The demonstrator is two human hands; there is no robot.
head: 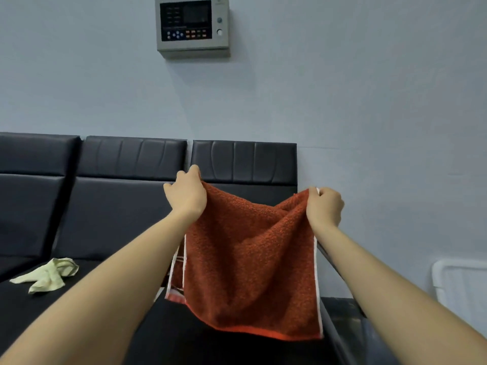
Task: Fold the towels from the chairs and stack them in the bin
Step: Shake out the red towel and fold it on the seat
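towel (250, 262): rust red terry with white strips down both side edges and a brighter orange-red band along the bottom hem
cloth (48, 274), left of the towel: pale yellow-green, plain
chairs (126, 196), behind the towel: dark navy or black, glossy
wall (369, 88): pale grey-blue
wall panel (191, 25), above the towel: grey casing, black face, blue and orange buttons
bin (459, 285), right of the towel: white, perhaps mesh

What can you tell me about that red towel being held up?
The red towel is rust-orange terry cloth with white edging down its sides and a brighter band along the bottom. It hangs doubled in the air before the dark seats, sagging in the middle. The left hand and right hand each pinch a top corner; nothing else visibly touches it.
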